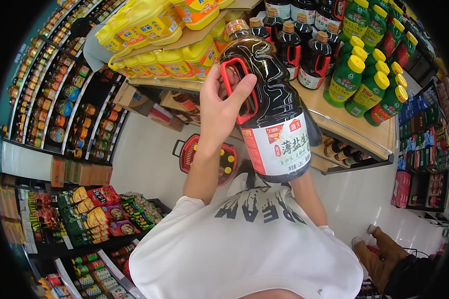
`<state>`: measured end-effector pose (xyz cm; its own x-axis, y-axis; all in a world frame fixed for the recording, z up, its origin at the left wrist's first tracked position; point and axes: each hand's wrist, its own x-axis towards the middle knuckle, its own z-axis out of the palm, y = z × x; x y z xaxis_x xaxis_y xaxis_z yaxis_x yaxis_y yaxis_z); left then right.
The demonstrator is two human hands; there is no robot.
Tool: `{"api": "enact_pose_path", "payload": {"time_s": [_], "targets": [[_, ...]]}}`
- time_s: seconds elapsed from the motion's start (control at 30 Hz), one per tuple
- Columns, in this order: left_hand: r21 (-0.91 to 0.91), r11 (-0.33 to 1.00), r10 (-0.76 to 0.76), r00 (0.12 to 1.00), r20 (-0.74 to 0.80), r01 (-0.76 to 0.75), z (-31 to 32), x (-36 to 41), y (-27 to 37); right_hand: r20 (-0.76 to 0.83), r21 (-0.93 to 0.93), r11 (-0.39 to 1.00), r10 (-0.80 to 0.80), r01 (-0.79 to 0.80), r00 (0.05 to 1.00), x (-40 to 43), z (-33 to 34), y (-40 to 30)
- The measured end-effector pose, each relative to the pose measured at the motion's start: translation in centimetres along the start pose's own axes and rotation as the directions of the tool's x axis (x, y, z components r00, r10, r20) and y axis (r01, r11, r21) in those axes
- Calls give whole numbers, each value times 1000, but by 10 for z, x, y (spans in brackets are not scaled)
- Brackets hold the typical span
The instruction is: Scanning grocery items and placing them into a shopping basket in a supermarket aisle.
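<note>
A large dark soy sauce bottle (263, 74) with a red handle and white-red label tilts close before me, its cap towards the upper left. My left hand (226, 99) is closed around the red handle. My right forearm (309, 196) runs up behind the bottle's base; the hand itself is hidden there. A dark rounded shape (313, 129) shows past the bottle's right side, and I cannot tell what it is. Beyond stand similar red-handled soy sauce bottles (314, 61) and green bottles with yellow caps (342, 80) on a wooden display shelf (374, 125).
Yellow jugs (155, 28) are stacked at the upper left. A red shopping basket (189, 153) holding yellow-capped items sits on the floor by my feet. Shelves of jars (56, 93) and packaged food (93, 213) line the left. Another person's legs (385, 246) are at the lower right.
</note>
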<state>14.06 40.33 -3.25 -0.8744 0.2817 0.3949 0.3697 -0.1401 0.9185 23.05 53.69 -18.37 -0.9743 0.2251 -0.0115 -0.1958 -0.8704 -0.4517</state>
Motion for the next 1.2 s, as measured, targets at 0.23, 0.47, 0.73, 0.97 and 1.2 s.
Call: {"api": "enact_pose_path", "payload": {"time_s": [0.23,0.47,0.73,0.97,1.2], "targets": [[-63,992,107,994,-39,-109,23,-24,9,100,-171,977,-114,130,988,-23,7,8],[-386,921,79,996,52,-53,24,-69,-3,240,-334,896,-219,292,946,-23,16,1],[-568,760,-265,949,173,316,1,-88,-3,378,-456,776,-275,436,884,-44,-1,-11],[-705,468,-377,842,386,533,-13,-63,-63,615,-778,70,-114,624,780,-58,24,-23],[-776,-92,31,781,624,624,-31,-62,-91,366,-607,573,-414,551,833,-75,41,-16]]}}
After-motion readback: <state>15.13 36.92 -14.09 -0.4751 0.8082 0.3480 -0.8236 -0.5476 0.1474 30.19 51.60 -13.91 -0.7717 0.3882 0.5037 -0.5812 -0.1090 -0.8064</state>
